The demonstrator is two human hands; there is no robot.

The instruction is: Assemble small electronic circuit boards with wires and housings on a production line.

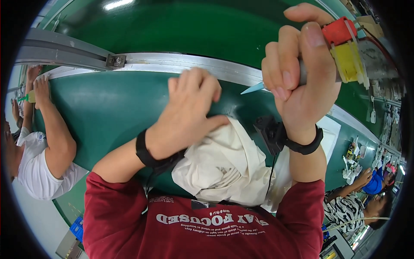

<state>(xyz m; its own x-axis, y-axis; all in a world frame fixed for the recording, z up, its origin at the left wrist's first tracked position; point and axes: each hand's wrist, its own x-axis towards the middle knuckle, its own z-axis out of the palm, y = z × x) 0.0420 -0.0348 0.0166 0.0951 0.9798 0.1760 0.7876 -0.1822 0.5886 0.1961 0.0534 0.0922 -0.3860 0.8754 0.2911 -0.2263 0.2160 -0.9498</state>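
My right hand (pixel 297 64) is raised at the upper right, its fingers wrapped round a slim grey tool. The tool's light-blue tapered tip (pixel 253 89) sticks out to the left. Beyond my thumb are a yellow-wrapped part (pixel 347 63) and a red block (pixel 340 31) with thin wires; how they join the tool is hidden. My left hand (pixel 189 108), slightly blurred, hovers at the far side of a crumpled off-white cloth bag (pixel 224 172). Its fingers curl loosely with the thumb spread apart, over the cloth's edge; I cannot tell whether it touches. Nothing shows in that hand.
A metal rail (pixel 164 63) crosses the green table (pixel 103 108), meeting a metal beam (pixel 64 49) at the left. A co-worker in white (pixel 39 164) reaches in at left, holding a green-tipped bottle. Another person (pixel 351 207) sits at right near small parts (pixel 352 159). A black device (pixel 269 134) is by my right wrist.
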